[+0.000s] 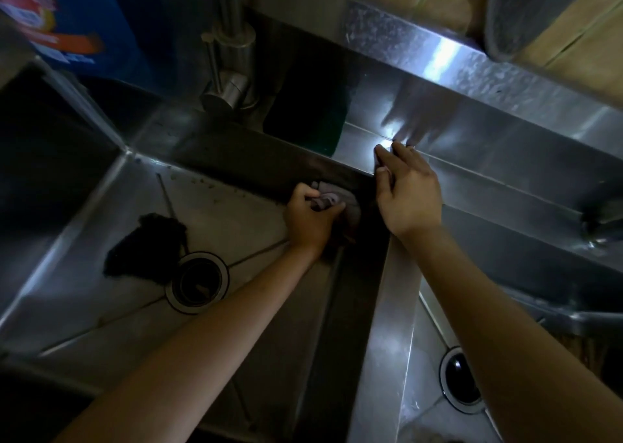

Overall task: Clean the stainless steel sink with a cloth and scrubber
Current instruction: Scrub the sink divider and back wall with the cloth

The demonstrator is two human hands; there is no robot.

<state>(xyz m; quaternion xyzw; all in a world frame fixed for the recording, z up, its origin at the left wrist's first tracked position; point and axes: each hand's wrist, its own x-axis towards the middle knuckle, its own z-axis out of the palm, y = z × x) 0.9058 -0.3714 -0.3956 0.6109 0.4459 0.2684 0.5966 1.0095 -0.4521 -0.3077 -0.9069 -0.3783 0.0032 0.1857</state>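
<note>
A stainless steel double sink fills the view, and its divider [391, 307] runs between the two basins. My left hand [308, 218] is down in the left basin's far right corner, shut on a bunched grey cloth [337, 198] pressed against the wall. My right hand [406, 189] lies flat, fingers together, on the rim where the divider meets the back ledge, holding nothing. A dark scrubber [146, 247] lies loose on the left basin floor beside the drain [197, 282]. Specks of dirt dot the floor along the back wall.
The tap [229, 54] rises from the back ledge above the left basin. A blue packet [67, 21] stands at the top left. The right basin has its own drain [460, 380]. A dark object [600, 218] sits on the ledge at the far right.
</note>
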